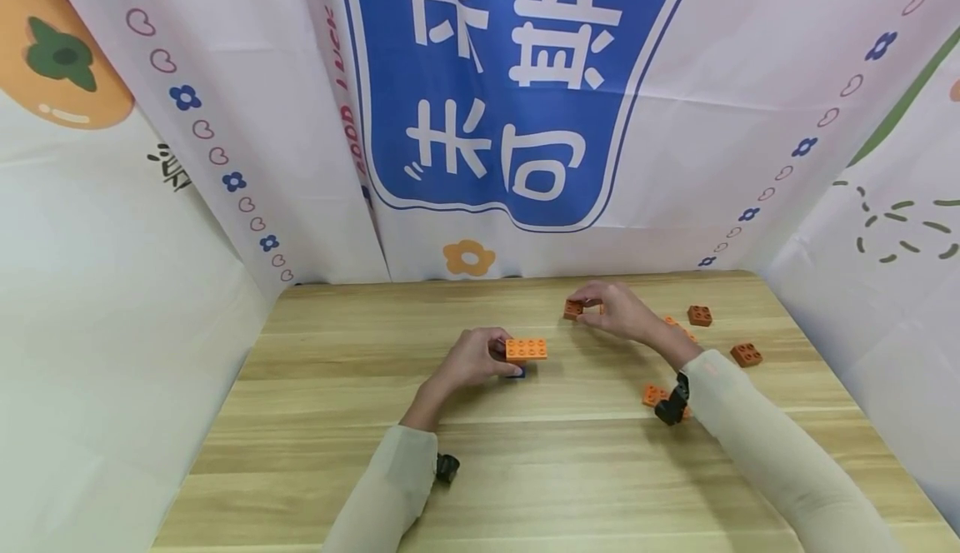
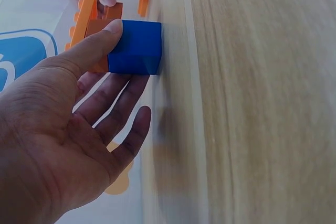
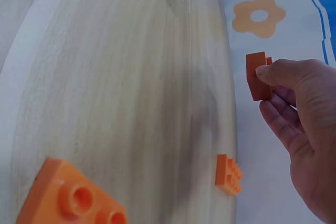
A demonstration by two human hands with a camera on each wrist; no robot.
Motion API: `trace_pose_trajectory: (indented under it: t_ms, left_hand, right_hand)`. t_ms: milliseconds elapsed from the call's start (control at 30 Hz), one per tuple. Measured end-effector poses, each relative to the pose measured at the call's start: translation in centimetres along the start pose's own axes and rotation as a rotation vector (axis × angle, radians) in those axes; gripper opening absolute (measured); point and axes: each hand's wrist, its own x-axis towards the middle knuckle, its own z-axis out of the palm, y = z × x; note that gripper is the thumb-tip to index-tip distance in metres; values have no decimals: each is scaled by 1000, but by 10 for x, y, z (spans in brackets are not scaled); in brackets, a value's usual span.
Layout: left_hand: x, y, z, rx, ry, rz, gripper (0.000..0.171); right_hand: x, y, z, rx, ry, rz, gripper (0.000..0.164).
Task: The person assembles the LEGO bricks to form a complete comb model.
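Note:
My left hand (image 1: 471, 359) grips a small stack of toy building bricks near the middle of the table. At the bottom of the stack is a blue brick (image 2: 135, 51); a brown-orange brick (image 2: 97, 27) sits on it, and a long orange brick (image 1: 527, 349) with two rows of studs lies on top, overhanging. The thumb presses where the blue and brown-orange bricks meet. To the right and farther back, my right hand (image 1: 618, 311) pinches a reddish-brown brick (image 3: 257, 77) between thumb and fingers, off the table and apart from the stack.
Two reddish-brown bricks, one farther back (image 1: 700, 316) and one nearer (image 1: 746, 355), lie right of my right hand. An orange brick (image 1: 652, 395) is partly hidden under the right wrist, another (image 1: 681, 330) behind the forearm. A printed cloth (image 1: 675, 203) hangs along the table's back edge.

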Motion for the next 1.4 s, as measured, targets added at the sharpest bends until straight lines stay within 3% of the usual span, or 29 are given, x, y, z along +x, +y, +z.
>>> trace_pose_trajectory:
  t_ms: [433, 800, 1400]
  left_hand:
    - [0, 0, 0, 0, 3, 3, 33]
    - [1, -1, 0, -29, 1, 15, 33]
    - [0, -1, -1, -42, -1, 43, 27]
  right_hand:
    - [4, -29, -7, -6, -10, -73, 37]
    - [10, -53, -7, -31, -8, -213, 34]
    - [19, -79, 9, 20, -21, -334, 31]
